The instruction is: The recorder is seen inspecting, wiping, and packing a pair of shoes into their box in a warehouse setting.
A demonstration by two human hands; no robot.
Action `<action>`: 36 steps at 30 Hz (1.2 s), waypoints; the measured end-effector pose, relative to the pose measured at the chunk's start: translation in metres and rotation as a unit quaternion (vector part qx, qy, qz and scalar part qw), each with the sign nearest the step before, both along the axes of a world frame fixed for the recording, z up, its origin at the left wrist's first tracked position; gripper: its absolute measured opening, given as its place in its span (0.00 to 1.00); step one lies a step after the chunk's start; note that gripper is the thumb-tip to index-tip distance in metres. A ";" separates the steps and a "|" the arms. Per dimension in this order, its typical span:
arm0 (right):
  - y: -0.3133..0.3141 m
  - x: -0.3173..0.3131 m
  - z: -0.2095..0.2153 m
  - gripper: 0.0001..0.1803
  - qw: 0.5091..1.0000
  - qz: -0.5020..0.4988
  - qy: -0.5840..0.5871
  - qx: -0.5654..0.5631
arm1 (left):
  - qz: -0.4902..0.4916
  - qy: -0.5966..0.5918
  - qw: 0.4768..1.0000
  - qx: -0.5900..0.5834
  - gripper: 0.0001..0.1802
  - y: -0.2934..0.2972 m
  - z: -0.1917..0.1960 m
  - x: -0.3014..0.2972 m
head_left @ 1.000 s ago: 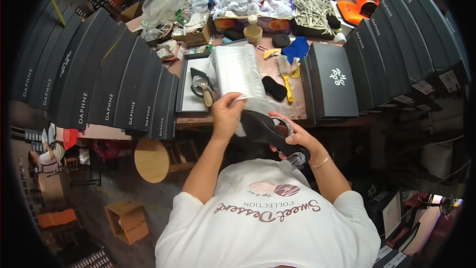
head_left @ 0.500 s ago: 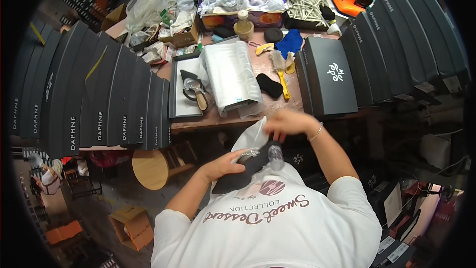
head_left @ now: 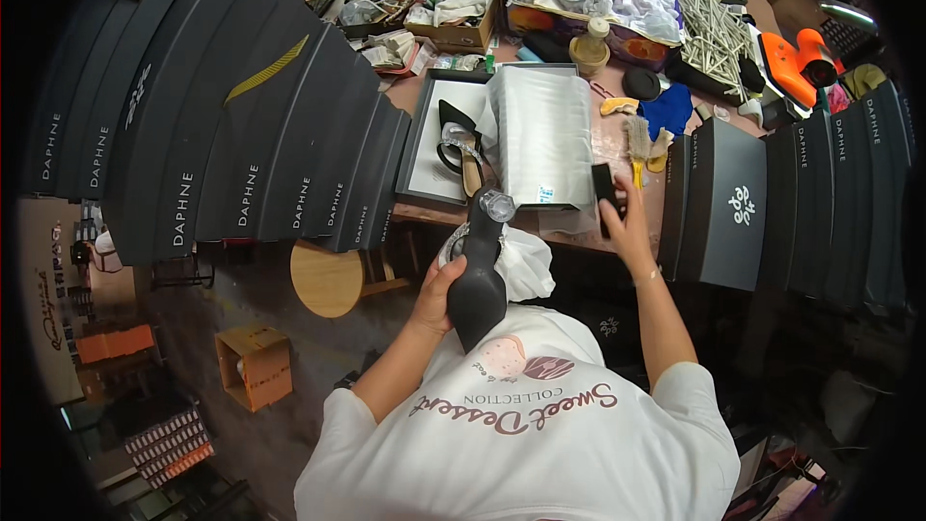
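My left hand (head_left: 437,297) grips a black pointed shoe (head_left: 476,285) in front of my chest, toe down, with a clear faceted ornament (head_left: 496,205) at its upper end. White tissue paper (head_left: 526,260) is bunched beside the shoe. My right hand (head_left: 629,224) is stretched out to the table edge and closed on a small black block (head_left: 605,191). Just beyond it lies a stack of clear plastic sheets (head_left: 540,135). An open shoe box (head_left: 424,159) on the table holds the matching black shoe (head_left: 461,150).
Rows of black shoe boxes (head_left: 241,125) fan out on the left, with more black boxes (head_left: 772,212) on the right. A brush (head_left: 638,143), blue cloth (head_left: 670,108), sticks (head_left: 719,29) and an orange tool (head_left: 796,56) crowd the table. A round stool (head_left: 328,280) and cardboard box (head_left: 253,364) stand below.
My right hand left the shoe and reached right to the table, closing on the black block. My left hand turned the shoe toe down, now holding it alone.
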State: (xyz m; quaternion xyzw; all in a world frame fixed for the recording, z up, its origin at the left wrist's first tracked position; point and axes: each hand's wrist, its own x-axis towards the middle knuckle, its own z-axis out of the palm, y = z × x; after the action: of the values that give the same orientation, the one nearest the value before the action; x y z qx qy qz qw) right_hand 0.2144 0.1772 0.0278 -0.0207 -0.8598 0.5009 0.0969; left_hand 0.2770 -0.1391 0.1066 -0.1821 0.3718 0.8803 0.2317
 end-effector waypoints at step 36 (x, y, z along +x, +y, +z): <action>-0.099 0.091 0.128 0.20 0.961 0.273 0.027 0.037 | 0.043 0.050 0.995 -0.080 0.29 0.049 0.017 0.060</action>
State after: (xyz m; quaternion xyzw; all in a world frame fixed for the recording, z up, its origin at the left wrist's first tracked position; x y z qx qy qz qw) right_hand 0.3051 0.0784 0.1560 0.2319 -0.8480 0.4762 -0.0195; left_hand 0.3370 -0.0896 0.1234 -0.1716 0.4443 0.8648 0.1589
